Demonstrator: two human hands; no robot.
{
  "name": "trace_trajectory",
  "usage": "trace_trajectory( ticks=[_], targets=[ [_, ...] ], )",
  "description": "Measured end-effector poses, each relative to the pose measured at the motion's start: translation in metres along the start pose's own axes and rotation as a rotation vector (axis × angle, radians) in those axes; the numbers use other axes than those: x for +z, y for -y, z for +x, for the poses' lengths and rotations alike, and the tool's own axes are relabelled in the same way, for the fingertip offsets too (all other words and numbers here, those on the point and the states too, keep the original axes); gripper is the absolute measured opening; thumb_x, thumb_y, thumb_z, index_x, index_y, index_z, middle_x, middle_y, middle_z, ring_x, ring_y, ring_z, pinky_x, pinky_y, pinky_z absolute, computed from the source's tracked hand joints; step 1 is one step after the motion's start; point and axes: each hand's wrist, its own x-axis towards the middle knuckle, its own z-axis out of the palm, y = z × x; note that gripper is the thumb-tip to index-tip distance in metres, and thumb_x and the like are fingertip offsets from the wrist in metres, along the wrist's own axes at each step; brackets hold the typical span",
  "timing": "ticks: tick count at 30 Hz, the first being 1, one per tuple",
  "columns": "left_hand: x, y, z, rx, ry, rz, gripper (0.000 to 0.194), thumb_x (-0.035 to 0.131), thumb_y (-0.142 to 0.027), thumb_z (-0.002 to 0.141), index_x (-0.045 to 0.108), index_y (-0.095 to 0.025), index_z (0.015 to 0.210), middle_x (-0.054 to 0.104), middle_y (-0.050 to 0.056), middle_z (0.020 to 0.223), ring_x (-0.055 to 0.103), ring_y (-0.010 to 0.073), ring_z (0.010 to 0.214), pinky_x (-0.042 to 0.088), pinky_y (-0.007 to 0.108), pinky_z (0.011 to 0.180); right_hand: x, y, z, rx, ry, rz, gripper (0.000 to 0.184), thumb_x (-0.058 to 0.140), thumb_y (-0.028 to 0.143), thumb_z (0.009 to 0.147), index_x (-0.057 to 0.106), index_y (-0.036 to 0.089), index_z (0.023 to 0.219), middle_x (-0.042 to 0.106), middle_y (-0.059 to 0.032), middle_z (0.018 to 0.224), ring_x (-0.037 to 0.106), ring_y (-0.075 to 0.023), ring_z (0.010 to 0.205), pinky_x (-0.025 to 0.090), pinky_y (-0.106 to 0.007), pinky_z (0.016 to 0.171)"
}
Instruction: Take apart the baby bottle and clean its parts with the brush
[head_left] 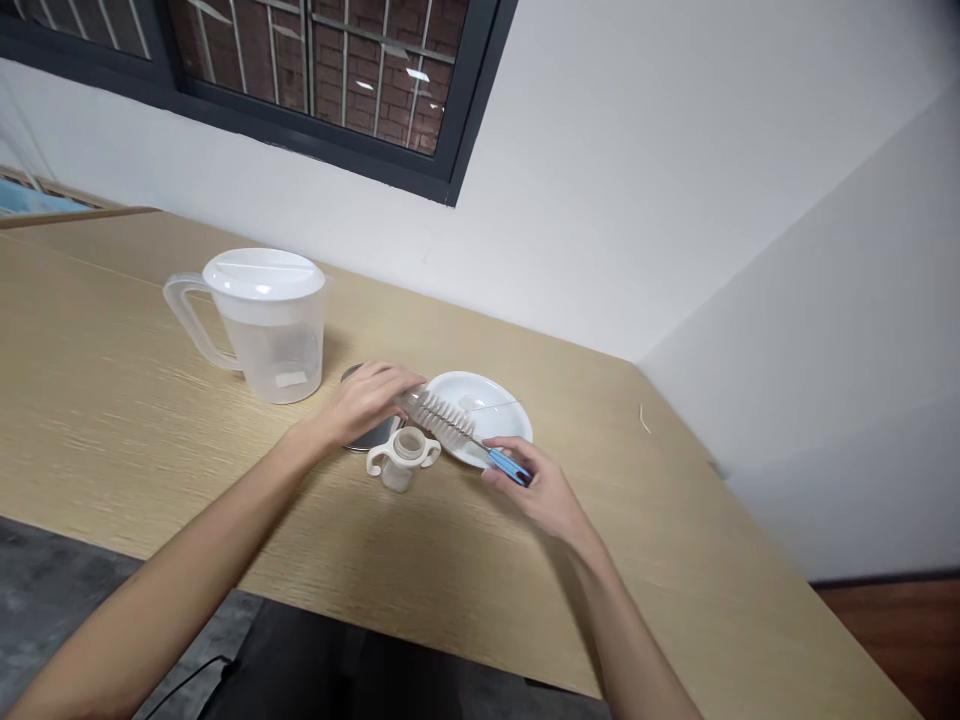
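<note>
Blue-handled brush (448, 416), its handle clasped in the right hand (541, 490) — long axis slanting away leftward over the plate (504, 412), bristle end nearest the left hand (369, 392), whose grip is unclear — beyond a two-handled bottle (398, 476) on the surface (337, 560).

A wooden table (465, 560) carries a lidded pitcher (266, 335), white dish (504, 428), two-handled container (399, 470) and dark round object (371, 438).
</note>
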Motion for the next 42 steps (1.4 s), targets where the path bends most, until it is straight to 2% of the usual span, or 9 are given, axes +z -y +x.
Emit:
trace_trajectory(
  ticks=[4,9,17,23,25,28,31,36,42],
  targets=[
    [-0.001,-0.001,0.000,-0.002,0.016,-0.001,0.038,0.058,-0.029,0.093,0.052,-0.019,0.130,0.067,0.009,0.121,0.060,0.0239,0.112,0.048,0.040,0.097,0.006,-0.010,-0.001,-0.171,-0.246,-0.204,0.028,0.073,0.038,0.080,0.058,0.021,0.096,0.063,0.0024,0.070,0.055,-0.0115,0.056,0.042,-0.023,0.053],
    [-0.003,-0.006,0.000,-0.049,0.022,-0.091,0.042,0.062,-0.033,0.091,0.051,-0.020,0.130,0.066,0.008,0.121,0.060,0.0213,0.113,0.048,0.035,0.097,0.004,-0.014,-0.001,-0.466,-0.431,-0.379,0.016,0.072,0.024,0.083,0.060,0.020,0.092,0.067,-0.0012,0.080,0.060,-0.0116,0.063,0.047,-0.023,0.057],
    [-0.005,-0.015,0.002,-0.094,-0.025,-0.178,0.034,0.061,-0.032,0.091,0.056,-0.019,0.123,0.067,0.007,0.117,0.062,0.0200,0.109,0.048,0.033,0.095,0.000,-0.009,-0.001,-0.541,-0.464,-0.415,0.015,0.073,0.019,0.082,0.062,0.018,0.092,0.067,-0.0028,0.081,0.061,-0.0134,0.070,0.048,-0.026,0.064],
    [-0.004,-0.018,0.004,-0.078,-0.040,-0.182,0.033,0.061,-0.033,0.092,0.057,-0.019,0.122,0.068,0.007,0.115,0.063,0.0197,0.108,0.049,0.033,0.094,0.000,-0.014,-0.003,-0.509,-0.404,-0.427,0.006,0.067,0.019,0.088,0.064,0.019,0.082,0.065,0.0009,0.069,0.057,-0.0102,0.058,0.044,-0.024,0.057],
    [-0.005,-0.017,0.004,-0.092,-0.025,-0.171,0.033,0.060,-0.033,0.092,0.056,-0.019,0.122,0.068,0.007,0.115,0.063,0.0197,0.107,0.049,0.033,0.094,0.001,-0.014,-0.004,-0.490,-0.380,-0.422,0.005,0.068,0.021,0.087,0.064,0.020,0.086,0.066,0.0011,0.072,0.059,-0.0104,0.059,0.045,-0.024,0.058],
    [-0.006,-0.014,0.003,-0.115,-0.012,-0.150,0.035,0.060,-0.035,0.092,0.056,-0.019,0.123,0.068,0.007,0.116,0.063,0.0199,0.107,0.048,0.034,0.094,0.002,-0.013,-0.002,-0.480,-0.382,-0.446,0.022,0.074,0.027,0.082,0.061,0.021,0.099,0.067,-0.0004,0.083,0.061,-0.0123,0.067,0.049,-0.025,0.062],
    [-0.005,-0.012,0.003,-0.126,-0.021,-0.127,0.037,0.061,-0.036,0.091,0.055,-0.020,0.123,0.068,0.007,0.116,0.063,0.0203,0.108,0.049,0.034,0.095,0.001,-0.013,0.002,-0.503,-0.446,-0.452,0.031,0.075,0.026,0.081,0.054,0.021,0.104,0.060,-0.0028,0.092,0.055,-0.0118,0.066,0.049,-0.026,0.059],
    [-0.004,-0.011,0.003,-0.138,-0.005,-0.104,0.037,0.059,-0.037,0.092,0.054,-0.021,0.125,0.067,0.007,0.118,0.062,0.0204,0.110,0.048,0.035,0.096,-0.002,-0.014,0.004,-0.543,-0.474,-0.466,0.024,0.071,0.019,0.083,0.056,0.022,0.102,0.053,-0.0058,0.098,0.057,-0.0153,0.083,0.050,-0.024,0.056],
    [-0.004,-0.014,0.003,-0.165,0.010,-0.104,0.038,0.059,-0.038,0.091,0.054,-0.021,0.125,0.067,0.007,0.119,0.062,0.0209,0.110,0.049,0.037,0.096,-0.003,-0.014,-0.001,-0.591,-0.524,-0.447,0.021,0.069,0.013,0.084,0.065,0.022,0.102,0.058,-0.0052,0.094,0.060,-0.0140,0.078,0.047,-0.023,0.050]
  ],
)
